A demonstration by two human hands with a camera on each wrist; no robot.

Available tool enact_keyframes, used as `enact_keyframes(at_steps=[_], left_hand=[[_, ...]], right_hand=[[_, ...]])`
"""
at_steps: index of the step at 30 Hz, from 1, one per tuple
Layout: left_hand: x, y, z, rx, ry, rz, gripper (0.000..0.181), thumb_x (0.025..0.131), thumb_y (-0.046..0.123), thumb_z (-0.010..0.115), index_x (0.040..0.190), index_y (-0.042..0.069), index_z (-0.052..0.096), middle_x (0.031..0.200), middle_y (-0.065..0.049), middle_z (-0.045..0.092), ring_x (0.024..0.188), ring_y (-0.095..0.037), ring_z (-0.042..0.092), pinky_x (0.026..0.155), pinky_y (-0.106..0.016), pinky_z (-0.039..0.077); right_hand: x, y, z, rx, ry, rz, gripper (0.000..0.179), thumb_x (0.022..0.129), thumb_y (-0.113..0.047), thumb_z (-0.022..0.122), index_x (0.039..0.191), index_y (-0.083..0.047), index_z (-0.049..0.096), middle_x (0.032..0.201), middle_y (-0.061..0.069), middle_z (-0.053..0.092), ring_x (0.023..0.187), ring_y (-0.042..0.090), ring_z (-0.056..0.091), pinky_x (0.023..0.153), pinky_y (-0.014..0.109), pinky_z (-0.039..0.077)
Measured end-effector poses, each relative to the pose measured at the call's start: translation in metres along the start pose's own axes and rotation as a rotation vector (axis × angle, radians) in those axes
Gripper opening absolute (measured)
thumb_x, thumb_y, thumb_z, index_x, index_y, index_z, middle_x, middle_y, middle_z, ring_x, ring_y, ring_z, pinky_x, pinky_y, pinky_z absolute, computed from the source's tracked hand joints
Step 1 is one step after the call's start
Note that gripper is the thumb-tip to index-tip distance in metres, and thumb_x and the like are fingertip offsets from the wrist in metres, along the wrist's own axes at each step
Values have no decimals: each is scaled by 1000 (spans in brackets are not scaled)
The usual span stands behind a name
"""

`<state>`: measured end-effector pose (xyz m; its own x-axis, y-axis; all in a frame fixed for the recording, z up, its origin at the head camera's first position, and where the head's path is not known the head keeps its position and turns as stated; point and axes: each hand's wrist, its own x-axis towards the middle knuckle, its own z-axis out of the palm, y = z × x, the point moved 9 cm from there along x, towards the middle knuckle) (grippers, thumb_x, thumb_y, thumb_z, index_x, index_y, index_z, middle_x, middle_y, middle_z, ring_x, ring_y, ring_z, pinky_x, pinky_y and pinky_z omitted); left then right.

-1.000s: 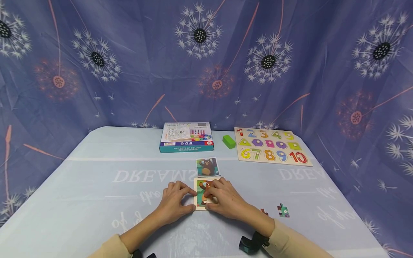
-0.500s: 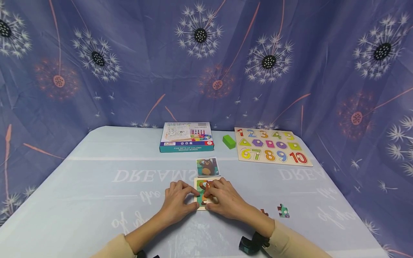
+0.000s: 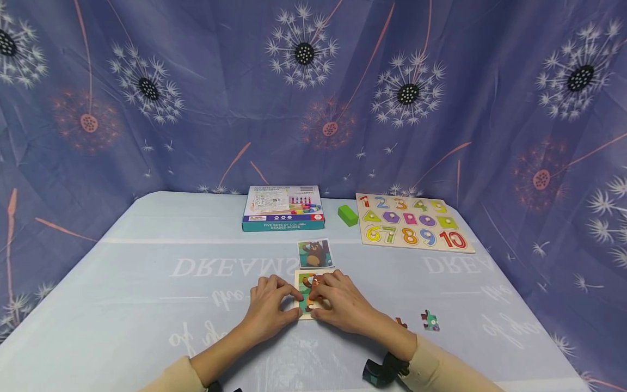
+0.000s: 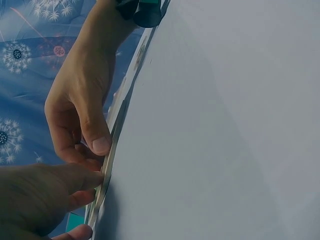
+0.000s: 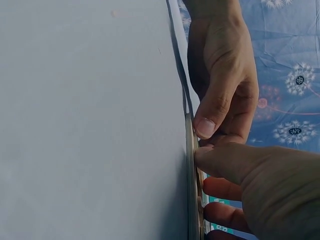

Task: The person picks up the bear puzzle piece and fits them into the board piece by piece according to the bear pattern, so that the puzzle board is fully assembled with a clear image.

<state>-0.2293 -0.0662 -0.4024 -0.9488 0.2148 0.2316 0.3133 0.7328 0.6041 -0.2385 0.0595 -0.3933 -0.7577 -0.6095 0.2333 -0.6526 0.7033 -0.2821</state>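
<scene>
A small wooden bear jigsaw puzzle [image 3: 306, 283] lies flat on the table between both hands, its right part covered by fingers. My left hand [image 3: 266, 305] rests its index fingertip and thumb on the puzzle's lower left pieces. Across from it, my right hand [image 3: 343, 302] bends over the right side, with index finger and thumb touching the pieces. Both wrist views show the thumbs along the board's near edge [image 4: 104, 192]; the far fingertips are partly hidden. Just beyond the board lies a picture card [image 3: 315, 255] of the same bear.
Two loose jigsaw pieces lie right of the hands: a teal one [image 3: 431, 320] and a brown one [image 3: 401, 322] partly behind the right forearm. Farther back are a boxed bead set [image 3: 283, 209], a green block [image 3: 348, 215] and a wooden number board [image 3: 411, 223].
My left hand has shifted slightly right, its index finger and thumb moving from the board's left edge onto the pieces. The right hand stays nearly still.
</scene>
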Motion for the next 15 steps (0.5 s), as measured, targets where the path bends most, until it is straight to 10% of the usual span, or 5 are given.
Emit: enact_keyframes(at_steps=[15], left_hand=[[1, -1, 2, 12, 8, -2, 16, 69, 24, 78, 82, 26, 68, 92, 5, 50, 94, -16, 38, 83, -44, 27]], right_hand=[[0, -1, 0, -5, -13, 9, 22, 76, -38, 74, 92, -24, 68, 98, -9, 58, 91, 9, 42, 83, 31, 36]])
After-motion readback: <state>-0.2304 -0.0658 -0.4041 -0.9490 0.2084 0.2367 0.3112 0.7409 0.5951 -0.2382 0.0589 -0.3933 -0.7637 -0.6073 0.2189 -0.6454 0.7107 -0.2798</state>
